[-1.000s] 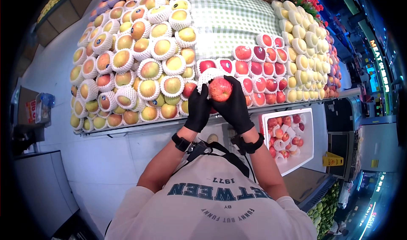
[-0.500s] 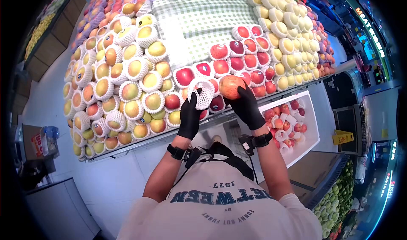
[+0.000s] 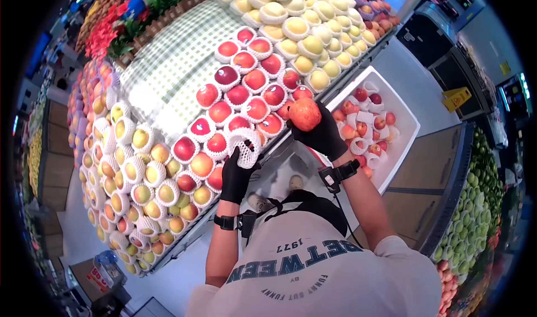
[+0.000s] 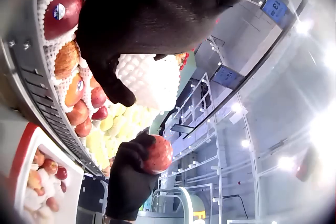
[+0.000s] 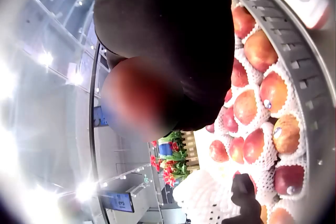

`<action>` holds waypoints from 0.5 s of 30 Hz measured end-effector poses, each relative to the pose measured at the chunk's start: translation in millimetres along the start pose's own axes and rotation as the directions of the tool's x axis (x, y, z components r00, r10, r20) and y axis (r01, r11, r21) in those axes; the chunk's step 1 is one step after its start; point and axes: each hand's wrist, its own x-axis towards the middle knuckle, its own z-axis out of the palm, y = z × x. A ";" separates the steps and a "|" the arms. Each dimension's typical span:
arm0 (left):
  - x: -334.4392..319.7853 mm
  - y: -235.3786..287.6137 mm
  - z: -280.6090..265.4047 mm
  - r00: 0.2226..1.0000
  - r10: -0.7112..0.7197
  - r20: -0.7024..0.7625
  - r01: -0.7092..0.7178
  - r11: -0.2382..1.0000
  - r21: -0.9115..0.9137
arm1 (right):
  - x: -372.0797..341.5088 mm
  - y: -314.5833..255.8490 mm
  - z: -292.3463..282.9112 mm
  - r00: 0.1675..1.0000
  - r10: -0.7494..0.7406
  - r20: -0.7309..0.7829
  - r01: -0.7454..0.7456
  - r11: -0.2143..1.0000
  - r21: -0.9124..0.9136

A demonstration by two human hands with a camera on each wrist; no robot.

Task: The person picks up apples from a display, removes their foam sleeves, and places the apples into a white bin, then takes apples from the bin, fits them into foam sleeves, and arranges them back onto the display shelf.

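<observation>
The black-gloved left hand point(image 3: 238, 177) pinches a white foam-net sleeve point(image 3: 244, 151) with bent fingers, and the black-gloved right hand point(image 3: 323, 139) curls around a round red apple point(image 3: 305, 114) to its right, seemingly at the sleeving step, which calls for aligning the sleeve's opening.

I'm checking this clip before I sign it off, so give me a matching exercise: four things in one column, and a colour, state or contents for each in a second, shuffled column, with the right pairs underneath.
Column one
1. Left hand
2. Right hand
3. White box
4. Checked cloth

Column two
A. Grips a bare red apple
B. Green and white
C. Has loose apples inside
D. Holds a white foam net

Right pairs: 1-D, 2-A, 3-C, 4-B
</observation>
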 end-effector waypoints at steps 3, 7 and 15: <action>5.4 15.0 19.7 0.984 -0.174 0.023 0.173 0.940 -0.293 | -2.7 23.7 -30.3 0.999 -0.014 0.044 0.015 0.999 -0.037; 30.1 -23.9 23.5 0.966 -0.214 0.144 0.251 0.909 -0.331 | -37.7 93.0 -61.4 0.897 0.427 0.117 -0.361 0.551 0.753; 62.5 -38.2 89.5 0.898 -0.430 0.089 0.436 0.897 -0.066 | -126.4 164.9 -140.6 0.821 0.470 -0.323 -0.501 0.865 -0.015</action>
